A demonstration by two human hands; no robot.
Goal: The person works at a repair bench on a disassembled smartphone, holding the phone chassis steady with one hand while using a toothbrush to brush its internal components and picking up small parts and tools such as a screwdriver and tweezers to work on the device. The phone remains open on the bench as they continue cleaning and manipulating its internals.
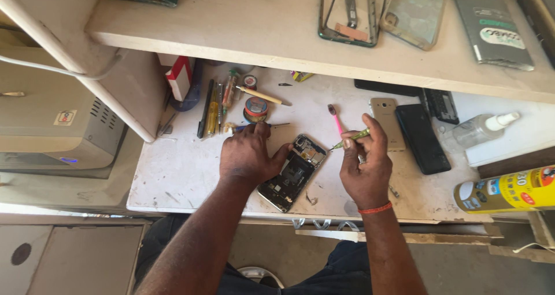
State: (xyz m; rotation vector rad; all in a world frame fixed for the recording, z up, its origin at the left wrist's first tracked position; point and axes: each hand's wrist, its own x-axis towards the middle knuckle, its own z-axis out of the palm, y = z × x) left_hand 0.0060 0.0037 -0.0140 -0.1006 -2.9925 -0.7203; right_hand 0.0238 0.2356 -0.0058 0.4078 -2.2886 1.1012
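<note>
Opened phone [292,172] pinned on white surface [173,173].
Left hand [248,153] spread flat, thumb against phone's edge, holding nothing; right hand [365,162] pinched around green tool [350,138], tip near phone's top. Cluttered shelf [254,29] above.

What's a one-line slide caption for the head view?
Left hand steadies an opened phone on a white bench; right hand holds a screwdriver.
</note>
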